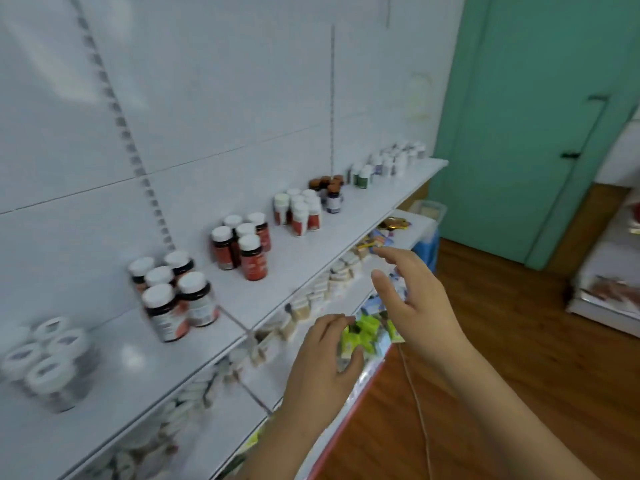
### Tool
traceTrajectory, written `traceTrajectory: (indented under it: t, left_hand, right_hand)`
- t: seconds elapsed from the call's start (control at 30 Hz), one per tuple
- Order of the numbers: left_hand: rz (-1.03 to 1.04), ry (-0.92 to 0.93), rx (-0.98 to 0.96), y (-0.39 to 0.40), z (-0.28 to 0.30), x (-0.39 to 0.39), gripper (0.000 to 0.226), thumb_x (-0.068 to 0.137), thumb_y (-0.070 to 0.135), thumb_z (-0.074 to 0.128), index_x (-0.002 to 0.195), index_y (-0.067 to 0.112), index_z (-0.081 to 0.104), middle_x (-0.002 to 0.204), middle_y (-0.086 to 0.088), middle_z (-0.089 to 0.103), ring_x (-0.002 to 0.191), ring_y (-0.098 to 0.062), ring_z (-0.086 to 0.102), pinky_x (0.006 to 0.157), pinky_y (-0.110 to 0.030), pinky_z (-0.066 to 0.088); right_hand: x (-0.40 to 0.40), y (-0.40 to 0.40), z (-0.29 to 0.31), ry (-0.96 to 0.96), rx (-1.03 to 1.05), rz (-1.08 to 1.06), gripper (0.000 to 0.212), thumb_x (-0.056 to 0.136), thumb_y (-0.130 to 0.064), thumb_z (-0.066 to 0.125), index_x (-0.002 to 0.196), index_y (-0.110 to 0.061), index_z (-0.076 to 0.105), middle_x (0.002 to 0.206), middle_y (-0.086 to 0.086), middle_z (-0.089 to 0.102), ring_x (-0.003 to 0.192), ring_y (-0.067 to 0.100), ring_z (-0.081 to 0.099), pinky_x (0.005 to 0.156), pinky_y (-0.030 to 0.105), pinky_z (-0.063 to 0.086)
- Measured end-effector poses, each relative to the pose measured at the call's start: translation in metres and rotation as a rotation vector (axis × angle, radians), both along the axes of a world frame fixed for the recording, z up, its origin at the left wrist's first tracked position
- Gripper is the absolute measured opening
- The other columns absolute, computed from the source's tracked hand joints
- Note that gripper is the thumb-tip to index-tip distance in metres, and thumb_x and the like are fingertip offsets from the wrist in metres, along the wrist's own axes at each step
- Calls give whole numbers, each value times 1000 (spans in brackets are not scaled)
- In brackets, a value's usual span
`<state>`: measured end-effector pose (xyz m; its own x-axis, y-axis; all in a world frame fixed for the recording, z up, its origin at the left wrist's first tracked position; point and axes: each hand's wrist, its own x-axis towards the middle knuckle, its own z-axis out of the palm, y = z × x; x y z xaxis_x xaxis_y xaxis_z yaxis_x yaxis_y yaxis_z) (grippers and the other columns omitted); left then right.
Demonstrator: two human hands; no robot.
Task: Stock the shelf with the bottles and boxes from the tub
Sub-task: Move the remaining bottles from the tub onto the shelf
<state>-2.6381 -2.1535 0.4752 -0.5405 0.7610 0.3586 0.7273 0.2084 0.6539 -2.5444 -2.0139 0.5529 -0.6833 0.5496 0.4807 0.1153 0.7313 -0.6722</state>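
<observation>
The white top shelf [311,268] carries groups of bottles: white-capped dark ones [173,292], red-labelled ones [244,247], white ones [299,209] and brown-capped ones [329,188]. On the shelf below lie green boxes [363,336] and rows of pale boxes [325,285]. My left hand [322,362] reaches to the green boxes, with curled fingers above and thumb below one of them. My right hand [412,299] hovers just right of it over the lower shelf, fingers spread and holding nothing. The picture is blurred.
A pale tub [429,207] stands on something blue [427,252] past the shelf's far end. A green door [519,133] is at the back right, a wooden floor [502,341] to the right, and another display unit [609,282] at the right edge.
</observation>
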Motion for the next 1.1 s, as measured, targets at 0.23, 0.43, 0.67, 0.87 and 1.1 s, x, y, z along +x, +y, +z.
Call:
traceTrajectory:
  t: [0.23, 0.43, 0.67, 0.87, 1.1]
  left_hand:
    - [-163, -18, 8, 116, -15, 52, 41, 91, 49, 47, 130, 35, 49, 127, 25, 42, 122, 8, 41, 100, -18, 41]
    - [-276, -6, -37, 213, -22, 60, 43, 93, 52, 45, 133, 37, 48, 129, 23, 43, 123, 7, 40, 103, -19, 39]
    - [-344, -64, -69, 350, -40, 26, 43, 94, 47, 50, 136, 37, 46, 133, 21, 41, 127, 2, 40, 107, -30, 41]
    - [-376, -54, -42, 481, -34, -8, 48, 92, 51, 48, 137, 34, 45, 137, 17, 43, 132, 0, 37, 109, -34, 41]
    - [-430, -74, -69, 618, -17, -52, 51, 90, 57, 45, 137, 38, 43, 134, 18, 41, 121, -1, 46, 99, -33, 49]
  right_hand:
    - [76, 106, -14, 5, -5, -173, 47, 99, -55, 40, 137, -30, 50, 133, -15, 51, 122, 2, 47, 103, 31, 42]
    - [101, 187, -20, -16, -27, -317, 52, 97, -60, 35, 139, -31, 48, 136, -14, 50, 123, 1, 45, 103, 26, 41]
    - [89, 302, -32, -82, -31, -439, 50, 98, -54, 40, 141, -31, 45, 139, -14, 49, 125, -2, 42, 104, 26, 41]
    - [53, 417, -20, -166, -16, -477, 54, 97, -58, 38, 144, -31, 43, 144, -14, 45, 132, 1, 40, 105, 27, 40]
    - [28, 548, 2, -197, 17, -550, 62, 94, -63, 33, 145, -28, 41, 144, -12, 45, 133, 4, 39, 104, 24, 36]
